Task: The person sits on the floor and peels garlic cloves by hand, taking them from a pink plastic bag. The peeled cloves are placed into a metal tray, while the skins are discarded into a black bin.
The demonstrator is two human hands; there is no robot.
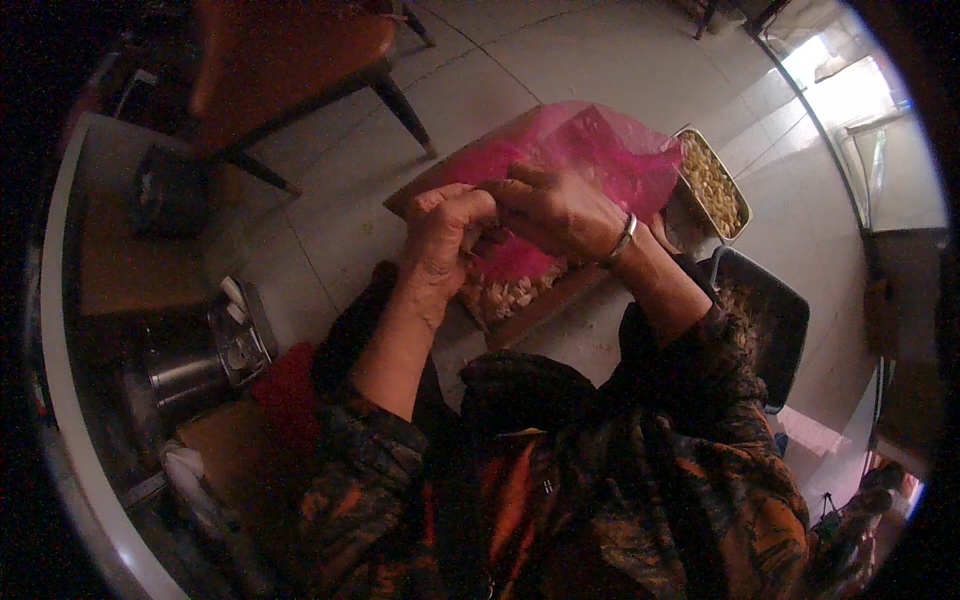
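My left hand and my right hand meet at the fingertips above a pink plastic bag. Both sets of fingers are curled in a pinch around something small, which the fingers and the dim light mostly hide. A metal bangle circles my right wrist. Below the hands, a heap of pale pieces that look like garlic cloves lies at the near end of the bag. Bag and heap rest on a cardboard piece or shallow box on the floor.
A rectangular metal tray of pale yellow, clove-like pieces sits at the far right. Nearer, a dark plastic tub holds what look like dry skins. A brown chair stands far left. Left of me are a shiny metal pot and a red cloth.
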